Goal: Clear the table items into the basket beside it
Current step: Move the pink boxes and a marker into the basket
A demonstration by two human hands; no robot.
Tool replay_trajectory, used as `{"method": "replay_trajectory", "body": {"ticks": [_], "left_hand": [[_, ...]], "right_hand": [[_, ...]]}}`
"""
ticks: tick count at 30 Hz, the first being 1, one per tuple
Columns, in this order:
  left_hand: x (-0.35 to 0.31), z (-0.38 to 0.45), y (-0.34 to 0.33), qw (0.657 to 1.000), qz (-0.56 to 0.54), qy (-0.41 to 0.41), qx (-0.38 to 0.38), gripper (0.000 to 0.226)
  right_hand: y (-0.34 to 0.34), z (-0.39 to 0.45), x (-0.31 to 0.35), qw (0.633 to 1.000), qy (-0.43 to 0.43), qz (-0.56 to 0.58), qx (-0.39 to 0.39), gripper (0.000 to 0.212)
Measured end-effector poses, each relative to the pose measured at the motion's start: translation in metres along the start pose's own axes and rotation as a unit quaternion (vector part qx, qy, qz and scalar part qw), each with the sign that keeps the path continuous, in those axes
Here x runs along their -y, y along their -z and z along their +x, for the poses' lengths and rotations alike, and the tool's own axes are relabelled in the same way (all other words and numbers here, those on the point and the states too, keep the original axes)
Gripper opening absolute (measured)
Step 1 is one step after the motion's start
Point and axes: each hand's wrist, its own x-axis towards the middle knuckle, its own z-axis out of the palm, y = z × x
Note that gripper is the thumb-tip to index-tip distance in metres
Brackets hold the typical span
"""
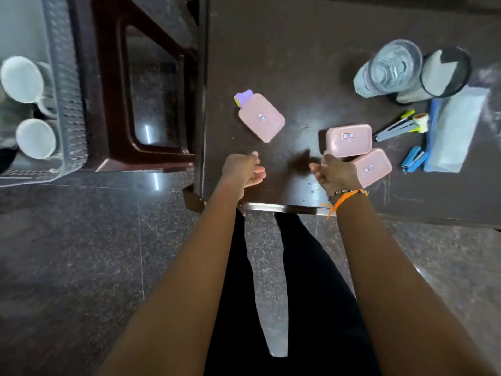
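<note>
Pink bottle (261, 117) flat near bench (311, 63) left edge; two pink boxes (349, 140) (372, 166) touching, near front edge. Left hand (242, 168) and right hand (334, 173) hover over front edge, fingers loosely curled, holding nothing. Basket (66, 109) off left edge holds white cups (23, 78).

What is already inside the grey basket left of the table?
Two white mugs, one behind the other, sit inside the grey basket. The frame edge cuts the basket off, so the rest of its contents cannot be seen.
</note>
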Motion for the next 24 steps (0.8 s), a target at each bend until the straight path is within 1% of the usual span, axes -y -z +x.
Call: {"method": "replay_trajectory", "body": {"ticks": [1,2,4,5,7,10,13,15,17,20,22,24], "left_hand": [[-0.004,0.004,-0.009,1.0,-0.012,0.001,-0.01,0.02],[-0.008,0.008,-0.017,1.0,-0.024,0.001,-0.016,0.019],[-0.015,0.016,-0.031,0.999,-0.047,-0.001,-0.027,0.028],[-0.018,0.02,-0.036,0.998,-0.058,-0.004,-0.035,0.033],[-0.021,0.027,-0.042,0.996,-0.073,-0.013,-0.052,0.036],[-0.023,0.033,-0.047,0.994,-0.064,-0.033,-0.079,0.036],[-0.023,0.038,-0.046,0.992,-0.051,-0.054,-0.104,0.032],[-0.022,0.037,-0.041,0.99,-0.046,-0.067,-0.112,0.021],[-0.021,0.032,-0.034,0.989,-0.032,-0.086,-0.115,0.006],[-0.017,0.019,-0.015,0.985,-0.019,-0.122,-0.119,0.012],[-0.016,0.006,0.003,0.981,-0.014,-0.144,-0.128,0.009],[-0.016,-0.008,0.023,0.976,-0.026,-0.17,-0.131,0.008]], "right_hand": [[0.004,0.006,0.001,0.999,-0.025,0.035,0.005,0.013],[0.008,0.012,0.002,0.997,-0.045,0.059,0.011,0.017],[0.012,0.024,0.005,0.993,-0.073,0.089,0.018,0.033],[0.013,0.028,0.007,0.992,-0.083,0.096,0.023,0.033],[0.012,0.033,0.011,0.991,-0.093,0.096,0.029,0.027],[0.012,0.04,0.016,0.988,-0.103,0.111,0.036,0.031],[0.009,0.037,0.019,0.987,-0.098,0.111,0.058,0.03],[0.005,0.031,0.022,0.992,-0.075,0.082,0.067,0.028],[-0.001,0.023,0.025,0.998,-0.028,0.025,0.054,0.027],[-0.014,0.005,0.028,0.996,0.062,-0.064,0.027,0.024],[-0.025,-0.011,0.027,0.986,0.127,-0.111,0.015,0.03],[-0.037,-0.028,0.026,0.976,0.173,-0.132,0.021,0.034]]}}
